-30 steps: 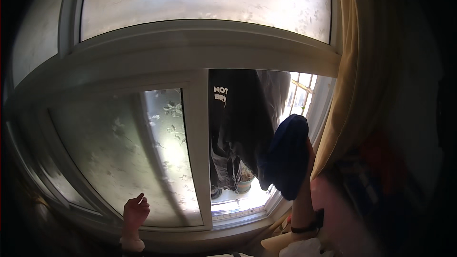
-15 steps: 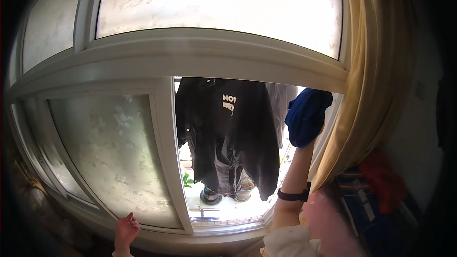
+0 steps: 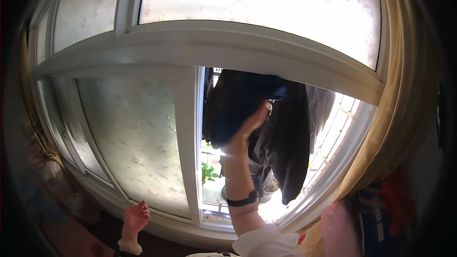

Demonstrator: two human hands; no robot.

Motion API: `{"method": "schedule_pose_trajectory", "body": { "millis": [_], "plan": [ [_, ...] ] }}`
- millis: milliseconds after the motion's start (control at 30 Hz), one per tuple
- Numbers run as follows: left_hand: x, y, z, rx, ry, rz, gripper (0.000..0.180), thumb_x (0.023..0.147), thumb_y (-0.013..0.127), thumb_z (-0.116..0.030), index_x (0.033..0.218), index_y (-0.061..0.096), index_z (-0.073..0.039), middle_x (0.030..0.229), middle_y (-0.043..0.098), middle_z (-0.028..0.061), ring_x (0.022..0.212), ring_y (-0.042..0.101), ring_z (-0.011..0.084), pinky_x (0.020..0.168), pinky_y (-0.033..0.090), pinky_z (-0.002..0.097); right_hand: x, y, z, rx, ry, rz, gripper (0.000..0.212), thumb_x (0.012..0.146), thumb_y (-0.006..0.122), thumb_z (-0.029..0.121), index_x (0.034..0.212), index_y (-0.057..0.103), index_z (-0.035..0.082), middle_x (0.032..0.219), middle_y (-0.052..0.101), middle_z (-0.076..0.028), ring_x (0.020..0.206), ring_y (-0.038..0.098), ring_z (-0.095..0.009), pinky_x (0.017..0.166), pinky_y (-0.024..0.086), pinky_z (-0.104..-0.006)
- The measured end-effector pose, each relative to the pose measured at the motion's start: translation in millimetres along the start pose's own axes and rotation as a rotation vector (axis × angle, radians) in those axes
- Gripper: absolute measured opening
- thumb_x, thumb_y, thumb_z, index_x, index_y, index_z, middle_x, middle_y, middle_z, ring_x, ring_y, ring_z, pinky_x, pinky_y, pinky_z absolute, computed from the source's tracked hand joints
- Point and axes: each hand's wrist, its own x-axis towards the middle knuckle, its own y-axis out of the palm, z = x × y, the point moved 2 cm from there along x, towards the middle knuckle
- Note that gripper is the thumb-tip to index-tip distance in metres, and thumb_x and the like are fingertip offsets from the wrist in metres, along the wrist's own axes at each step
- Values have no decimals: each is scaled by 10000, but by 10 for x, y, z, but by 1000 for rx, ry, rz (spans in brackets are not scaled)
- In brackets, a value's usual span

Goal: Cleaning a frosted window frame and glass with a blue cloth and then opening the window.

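Observation:
My right hand (image 3: pixel 259 116) reaches up through the open part of the window and is closed on a dark blue cloth (image 3: pixel 231 112). The cloth is smeared by motion, so its kind does not show. It overlaps a black jacket (image 3: pixel 290 152) that hangs outside; part of the jacket is hidden behind the cloth and my arm. At the lower left, my left hand (image 3: pixel 136 217) is raised before the bottom of the frosted pane (image 3: pixel 135 138). Its fingers are curled together, and whether anything small is in them cannot be made out.
White window frames (image 3: pixel 188 147) surround the opening, and a beige curtain (image 3: pixel 400 95) hangs at its right. Outside are a potted plant (image 3: pixel 271 188), green leaves (image 3: pixel 208 172) and a barred railing (image 3: pixel 328 147). Something pink (image 3: pixel 340 228) lies at the lower right.
My right hand has swung the blue cloth left from the right side of the opening, across the black jacket. The view has shifted; my left hand stays low and curled.

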Motion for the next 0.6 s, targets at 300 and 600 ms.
{"method": "schedule_pose_trajectory", "body": {
  "millis": [300,600],
  "plan": [
    [222,372,304,159,-46,142,346,908,503,-202,1171,529,22,994,565,85,877,535,177,790,443,299,-322,498,-713,-266,33,-24,232,911,502,126,1129,509,48,1036,563,-47,956,559,-158,850,441,-293],
    [1482,1463,1170,224,-356,404,547,909,334,-110,1410,226,82,1458,304,193,1302,361,233,1085,289,342,-158,74,-543,-459,271,121,320,904,480,76,1220,482,29,1102,576,-62,1039,540,-165,927,395,-294]
  ]
}}
